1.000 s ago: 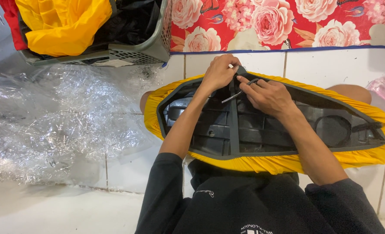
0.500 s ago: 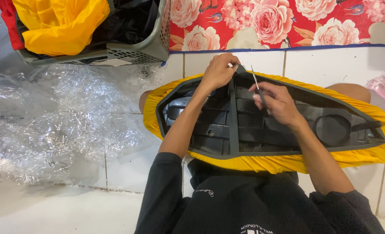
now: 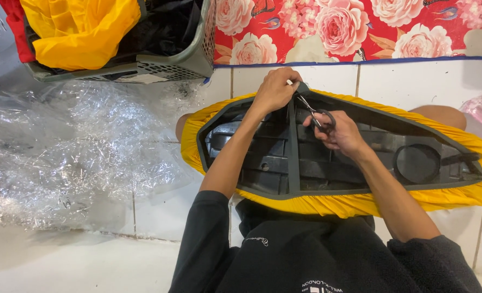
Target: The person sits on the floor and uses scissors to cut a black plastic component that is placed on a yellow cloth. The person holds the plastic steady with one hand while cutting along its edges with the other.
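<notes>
Head view, near to far. At the bottom centre of the frame sits the person in a black shirt (image 3: 317,255), both arms reaching forward. Across the lap, in the middle of the frame, lies a motorcycle seat (image 3: 284,163) turned underside up: a black plastic base with ribs and a round opening at the right. A yellow cover (image 3: 360,205) is stretched around it, its edge showing as a gathered band along the near and far rims. The right hand (image 3: 341,133) has its grip closed through the handles of a pair of scissors (image 3: 316,114), blades pointing toward the far tip of the seat. The left hand (image 3: 276,89) is closed in a pinch on the cover edge at that tip, just beside the blades. Judged from this, the cover is already wrapped all round; trimming at the far tip appears in hand, and whether other fastening is left cannot be told.

To the left, on the tiled floor (image 3: 159,217), lies crumpled clear plastic wrap (image 3: 61,157), near the seat but not on it. At the upper left stands a grey basket (image 3: 170,65) holding yellow and black fabric. Along the top runs a red cloth with roses (image 3: 349,27). Nothing blocks the hands.
</notes>
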